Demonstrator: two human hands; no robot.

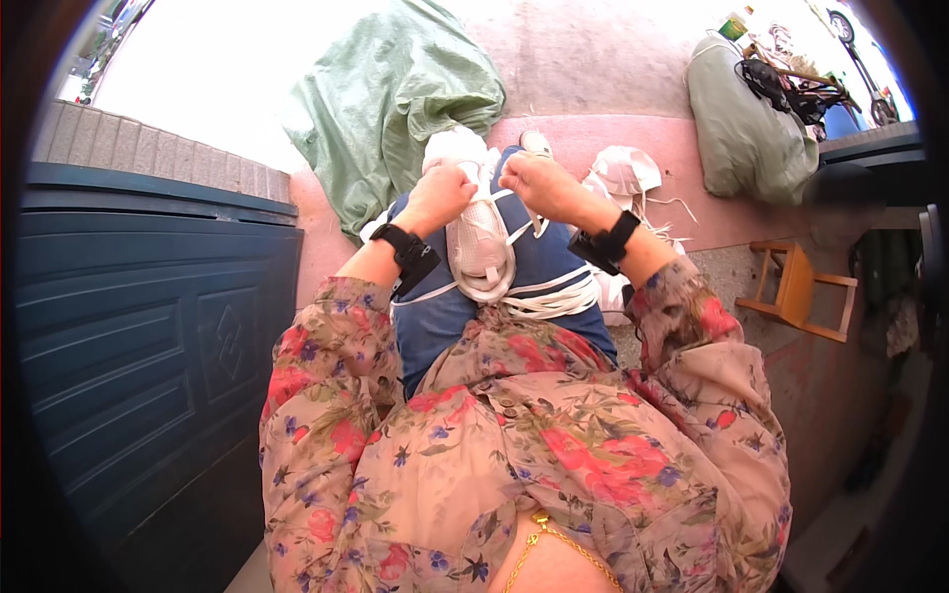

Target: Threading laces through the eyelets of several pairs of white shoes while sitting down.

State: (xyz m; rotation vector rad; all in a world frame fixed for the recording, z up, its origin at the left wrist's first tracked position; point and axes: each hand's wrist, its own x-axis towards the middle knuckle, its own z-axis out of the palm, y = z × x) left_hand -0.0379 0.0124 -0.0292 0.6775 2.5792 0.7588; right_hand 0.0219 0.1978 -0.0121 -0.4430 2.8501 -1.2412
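A white sneaker rests on my jeans-covered lap, toe toward me, with white lace strands across its upper. My left hand is closed in a fist over the shoe's left side; what is in its fingers is hidden. On the other side, my right hand is closed too, its fingertips by a white shoelace that runs off the shoe. A bundle of loose white laces lies over my right thigh.
Right of my legs are more pale shoes with trailing laces. A green sack spreads ahead, and a stuffed sack stands at far right. A small wooden stool is at right, a dark blue door panel at left.
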